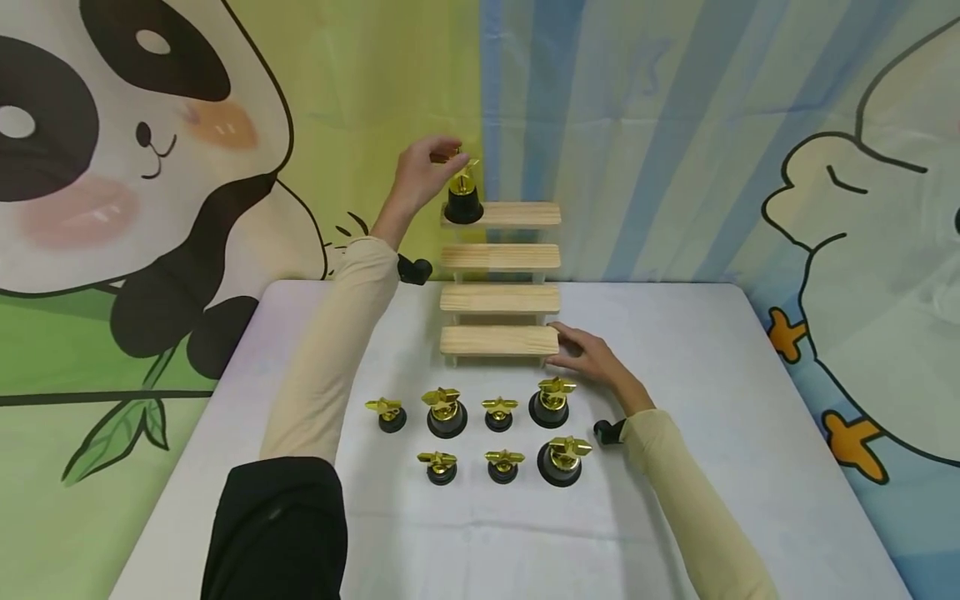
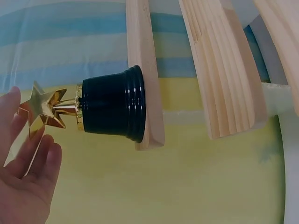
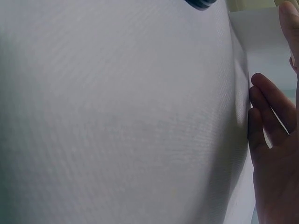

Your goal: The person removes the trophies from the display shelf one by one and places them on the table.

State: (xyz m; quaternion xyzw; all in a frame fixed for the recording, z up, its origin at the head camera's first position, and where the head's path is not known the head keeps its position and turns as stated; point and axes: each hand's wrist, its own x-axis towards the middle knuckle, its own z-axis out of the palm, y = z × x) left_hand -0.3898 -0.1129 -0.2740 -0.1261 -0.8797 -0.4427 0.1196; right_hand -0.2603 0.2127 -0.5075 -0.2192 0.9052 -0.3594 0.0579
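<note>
A gold star trophy (image 1: 463,200) with a black base stands upright at the left end of the top step of the wooden display rack (image 1: 501,297). My left hand (image 1: 429,177) pinches its star from the left; in the left wrist view the thumb and fingers (image 2: 52,161) are around the star's points. At the right end of the lowest step, my right hand (image 1: 592,360) rests with its fingertips at the board's end. The right wrist view shows its fingers (image 3: 273,109) fairly straight and spread, close to the white cloth.
In front of the rack, several more gold star trophies (image 1: 444,414) of larger and smaller sizes stand in two loose rows on the white-covered table (image 1: 675,333). A printed curtain (image 1: 637,125) hangs right behind the table.
</note>
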